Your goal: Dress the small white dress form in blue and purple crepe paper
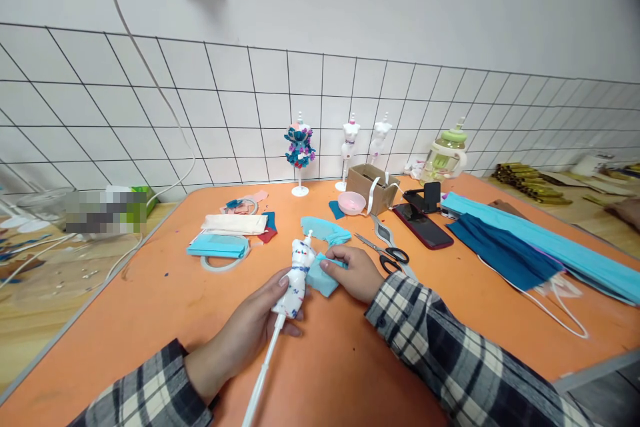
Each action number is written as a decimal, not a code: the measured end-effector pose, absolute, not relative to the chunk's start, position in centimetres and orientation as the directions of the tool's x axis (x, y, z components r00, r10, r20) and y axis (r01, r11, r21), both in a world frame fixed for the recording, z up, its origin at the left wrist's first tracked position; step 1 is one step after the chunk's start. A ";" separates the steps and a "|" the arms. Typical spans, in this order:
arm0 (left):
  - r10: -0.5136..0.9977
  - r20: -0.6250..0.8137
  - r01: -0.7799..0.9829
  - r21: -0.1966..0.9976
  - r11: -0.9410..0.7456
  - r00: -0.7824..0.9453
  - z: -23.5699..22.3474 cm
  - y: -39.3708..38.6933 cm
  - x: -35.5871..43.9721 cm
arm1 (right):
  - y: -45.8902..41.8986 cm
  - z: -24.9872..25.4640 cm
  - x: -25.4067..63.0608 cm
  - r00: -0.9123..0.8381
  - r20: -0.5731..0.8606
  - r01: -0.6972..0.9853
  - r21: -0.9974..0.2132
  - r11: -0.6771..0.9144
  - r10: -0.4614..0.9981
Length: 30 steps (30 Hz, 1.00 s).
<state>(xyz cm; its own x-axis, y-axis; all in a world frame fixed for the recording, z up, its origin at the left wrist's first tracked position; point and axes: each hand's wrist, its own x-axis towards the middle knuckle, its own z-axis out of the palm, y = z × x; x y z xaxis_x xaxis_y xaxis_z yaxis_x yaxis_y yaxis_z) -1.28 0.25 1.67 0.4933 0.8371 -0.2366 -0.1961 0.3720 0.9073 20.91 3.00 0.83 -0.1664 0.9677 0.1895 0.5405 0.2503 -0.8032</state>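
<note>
Head: scissors (pixel 381 251) and phone (pixel 423 225) beyond right hand (pixel 357 273)

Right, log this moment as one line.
left hand: holding miniature dress-form mannequin | right hand: pinching light-blue fabric piece | scissors: lying on orange tabletop, unheld

A small craft workspace for miniature dressmaking
From the wearer's place, a speckled miniature dress form (pixel 299 273) and three standing dress forms (pixel 300 150) lie toward twelve o'clock, scissors (pixel 398 254) at one, dark blue fabric (pixel 505 250) at two, a cream cloth (pixel 235 224) at eleven, all around one orange worktop (pixel 165 320).
</note>
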 end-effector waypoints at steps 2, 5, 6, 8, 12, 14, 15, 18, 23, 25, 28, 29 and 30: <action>0.853 -0.219 -0.175 0.926 0.335 0.473 1.8 0.3 -1.3 | 2.9 0.8 20.8 -0.165 0.195 0.530 -0.809 0.254 0.967; 0.879 -0.192 -0.155 0.946 0.285 0.437 1.9 0.3 -1.2 | 2.9 0.7 20.7 -0.152 0.203 0.536 -0.805 0.253 0.967; 0.890 -0.188 -0.163 0.947 0.275 0.414 1.9 0.3 -1.2 | 2.9 0.7 20.7 -0.145 0.206 0.542 -0.802 0.251 0.968; 0.916 -0.185 -0.186 0.947 0.264 0.356 1.9 0.4 -1.2 | 2.9 0.7 20.8 -0.132 0.211 0.553 -0.795 0.248 0.969; 0.926 -0.234 -0.242 0.919 0.310 0.297 1.6 1.4 -1.6 | 3.0 0.9 21.1 -0.116 0.228 0.583 -0.773 0.252 0.967; 0.912 -0.287 -0.315 0.871 0.376 0.294 1.7 2.0 -1.8 | 2.9 1.3 21.4 -0.111 0.274 0.629 -0.724 0.282 0.955; 0.904 -0.315 -0.356 0.841 0.407 0.289 1.8 2.2 -1.9 | 2.8 1.6 21.5 -0.114 0.303 0.640 -0.706 0.303 0.946; 0.889 -0.368 -0.440 0.774 0.455 0.273 2.5 2.4 -1.8 | 2.2 2.6 21.8 -0.217 0.297 0.447 -0.816 0.365 0.930; 0.857 -0.356 -0.444 0.743 0.501 0.372 3.1 1.9 -1.7 | 1.1 2.8 21.5 -0.631 -0.029 -0.061 -0.994 -0.087 0.775; 0.839 -0.345 -0.419 0.746 0.517 0.421 2.7 1.6 -1.7 | 1.0 2.3 21.0 -0.654 -0.093 0.009 -0.993 -0.115 0.751; 0.833 -0.306 -0.391 0.772 0.501 0.462 1.9 1.3 -1.5 | 1.1 2.0 20.0 -0.572 -0.104 0.063 -0.995 -0.082 0.814; 0.839 -0.278 -0.386 0.790 0.477 0.467 1.6 1.2 -1.4 | 1.1 2.2 19.6 -0.552 -0.102 0.034 -0.994 -0.100 0.827; 0.848 -0.245 -0.380 0.811 0.445 0.469 1.5 1.1 -1.3 | 1.2 2.7 19.1 -0.534 -0.093 -0.020 -0.992 -0.122 0.840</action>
